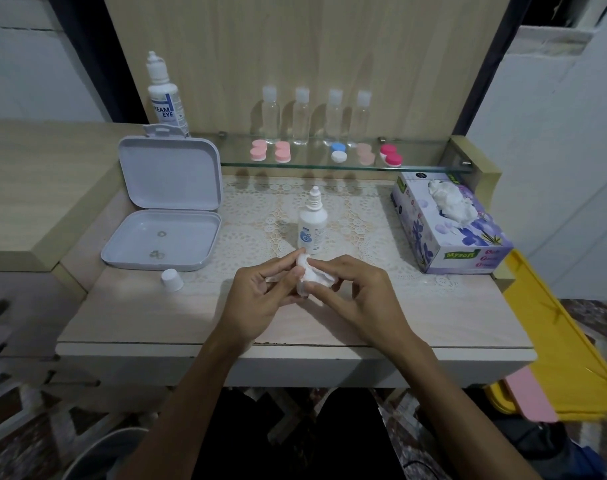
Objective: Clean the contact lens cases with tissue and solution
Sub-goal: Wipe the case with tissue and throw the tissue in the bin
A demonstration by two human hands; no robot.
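Both hands meet above the front of the table around a crumpled white tissue (313, 278). My left hand (260, 299) curls its fingers round the tissue's left side, with something small and pale barely visible inside. My right hand (359, 299) pinches the tissue from the right. Just behind them stands a small white solution bottle (312, 225) with its cap off. That white cap (172, 279) lies to the left. Several lens cases sit on the glass shelf: pink (258, 150), pink (283, 152), blue and white (338, 152), peach (365, 154), magenta (391, 155).
An open white hinged box (167, 216) lies at the left. A purple tissue box (451, 223) stands at the right. A tall solution bottle (163, 95) and several clear bottles (302, 116) stand on the glass shelf (426, 168). A yellow object (565, 358) leans beside the table's right edge.
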